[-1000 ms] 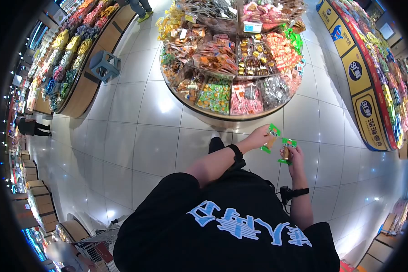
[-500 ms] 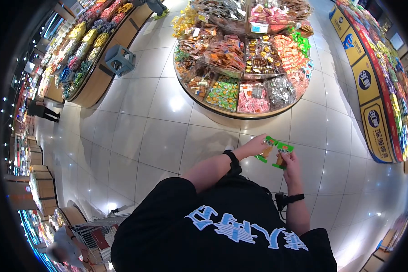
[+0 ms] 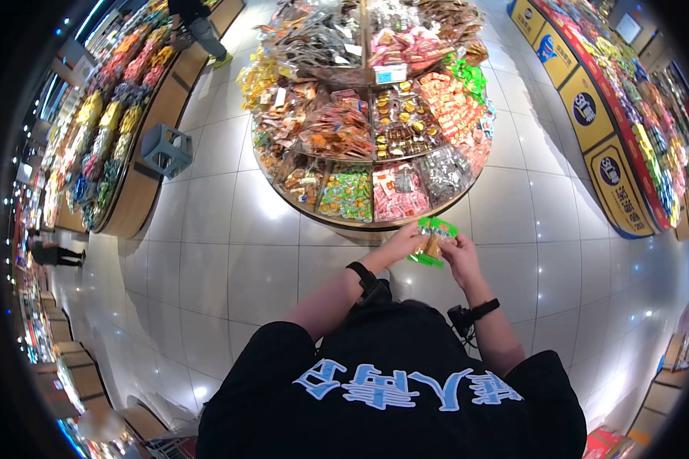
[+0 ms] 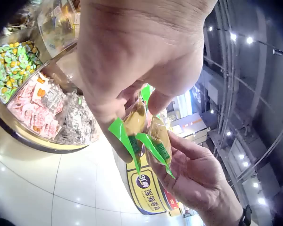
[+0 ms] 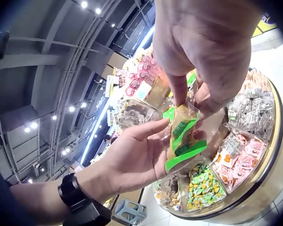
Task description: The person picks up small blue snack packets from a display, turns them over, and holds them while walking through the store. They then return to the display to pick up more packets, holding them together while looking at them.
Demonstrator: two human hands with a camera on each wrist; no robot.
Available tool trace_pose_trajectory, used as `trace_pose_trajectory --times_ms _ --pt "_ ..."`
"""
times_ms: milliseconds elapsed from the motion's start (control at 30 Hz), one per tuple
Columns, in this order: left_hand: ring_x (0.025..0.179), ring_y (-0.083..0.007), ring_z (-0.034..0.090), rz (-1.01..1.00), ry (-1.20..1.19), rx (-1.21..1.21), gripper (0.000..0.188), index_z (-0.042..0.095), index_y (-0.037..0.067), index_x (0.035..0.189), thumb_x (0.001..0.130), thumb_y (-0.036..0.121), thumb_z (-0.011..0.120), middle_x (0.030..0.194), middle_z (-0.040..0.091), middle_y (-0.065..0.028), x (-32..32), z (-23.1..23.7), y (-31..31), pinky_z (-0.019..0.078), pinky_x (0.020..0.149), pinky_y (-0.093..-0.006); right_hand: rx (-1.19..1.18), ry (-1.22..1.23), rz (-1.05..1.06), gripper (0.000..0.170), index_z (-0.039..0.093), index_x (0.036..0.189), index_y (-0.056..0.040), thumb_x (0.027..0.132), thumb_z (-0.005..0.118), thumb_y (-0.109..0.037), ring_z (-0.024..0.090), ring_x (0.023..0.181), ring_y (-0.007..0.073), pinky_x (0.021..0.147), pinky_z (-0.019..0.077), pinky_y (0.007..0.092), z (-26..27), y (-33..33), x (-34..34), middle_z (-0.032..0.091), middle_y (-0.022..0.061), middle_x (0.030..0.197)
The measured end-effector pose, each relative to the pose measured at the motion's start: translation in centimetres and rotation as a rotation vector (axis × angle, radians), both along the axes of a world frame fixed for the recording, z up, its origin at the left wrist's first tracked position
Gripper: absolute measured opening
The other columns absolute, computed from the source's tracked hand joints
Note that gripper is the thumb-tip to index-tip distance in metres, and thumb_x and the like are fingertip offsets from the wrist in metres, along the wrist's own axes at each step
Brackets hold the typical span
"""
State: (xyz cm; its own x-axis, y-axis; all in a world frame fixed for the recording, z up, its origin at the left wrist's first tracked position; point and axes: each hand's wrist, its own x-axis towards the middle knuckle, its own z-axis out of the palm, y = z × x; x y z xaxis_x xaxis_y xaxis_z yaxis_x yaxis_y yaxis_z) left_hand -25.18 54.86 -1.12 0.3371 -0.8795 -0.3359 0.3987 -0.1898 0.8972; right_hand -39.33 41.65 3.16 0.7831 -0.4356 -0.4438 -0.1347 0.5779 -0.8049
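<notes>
Two small clear packets with green ends and brownish contents point(image 3: 432, 243) are held close together between the hands, one against the other. My left hand point(image 3: 404, 246) pinches one packet point(image 4: 134, 123) from the left side, its fingers curled round the edge. From the other side, my right hand point(image 3: 462, 258) grips the second packet point(image 4: 159, 136) between thumb and fingers. In the right wrist view the packets point(image 5: 183, 129) overlap, with my left hand point(image 5: 132, 153) beside them and my right hand point(image 5: 207, 52) above. Parts of both packets are hidden behind fingers.
A round display stand point(image 3: 344, 223) with compartments of wrapped snacks stands in front of the hands. Shelves of packets curve along the left and the right point(image 3: 586, 107). A blue-grey stool point(image 3: 166, 151) is by the left shelf. People stand at the upper left point(image 3: 201, 30) and far left.
Both hands have come together; the packets, held apart a second ago, now overlap. The head view has shifted, and the person at the upper left shows more fully.
</notes>
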Motion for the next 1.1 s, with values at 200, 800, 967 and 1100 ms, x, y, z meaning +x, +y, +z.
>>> trace_pose_trajectory --times_ms 200,800,967,1100 --pt "0.105 -0.0158 0.063 -0.053 0.092 -0.056 0.040 0.047 0.005 0.132 0.094 0.005 0.060 0.119 0.063 -0.0099 3.3 3.7 -3.5 0.0529 0.086 -0.0307 -0.117 -0.037 -0.095 0.022 0.061 0.109 -0.0029 0.087 0.065 0.001 0.061 0.078 0.0071 0.076 0.0497 0.0236 1.3 -2.9 2.8 0.066 -0.0002 0.086" --pt "0.112 -0.0169 0.059 -0.470 0.031 -0.130 0.045 0.046 0.000 0.129 0.088 -0.004 0.064 0.118 0.063 -0.0088 -3.0 -2.2 -42.3 0.0492 0.096 -0.0336 -0.029 0.101 -0.349 0.026 0.062 0.109 -0.0030 0.084 0.071 -0.001 0.065 0.085 0.0129 0.078 0.0551 0.0278 -1.6 -36.1 -6.8 0.067 0.0041 0.096" --pt "0.111 -0.0146 0.058 -0.568 0.105 -0.186 0.032 0.049 -0.001 0.129 0.097 0.003 0.054 0.119 0.063 -0.0083 -4.5 -1.0 -54.8 0.0469 0.098 -0.0328 -0.056 0.163 -0.342 0.029 0.062 0.112 -0.0014 0.084 0.070 0.000 0.066 0.088 0.0151 0.078 0.0555 0.0286 0.6 -48.2 -9.2 0.067 0.0059 0.100" --pt "0.107 -0.0136 0.060 -0.372 -0.063 -0.065 0.025 0.052 -0.001 0.123 0.098 0.004 0.054 0.117 0.064 -0.0099 -2.6 -2.2 -59.9 0.0487 0.092 -0.0306 -0.047 0.162 -0.306 0.031 0.061 0.114 -0.0004 0.084 0.069 0.000 0.067 0.090 0.0174 0.080 0.0563 0.0302 1.6 -54.7 -6.8 0.067 0.0078 0.102"
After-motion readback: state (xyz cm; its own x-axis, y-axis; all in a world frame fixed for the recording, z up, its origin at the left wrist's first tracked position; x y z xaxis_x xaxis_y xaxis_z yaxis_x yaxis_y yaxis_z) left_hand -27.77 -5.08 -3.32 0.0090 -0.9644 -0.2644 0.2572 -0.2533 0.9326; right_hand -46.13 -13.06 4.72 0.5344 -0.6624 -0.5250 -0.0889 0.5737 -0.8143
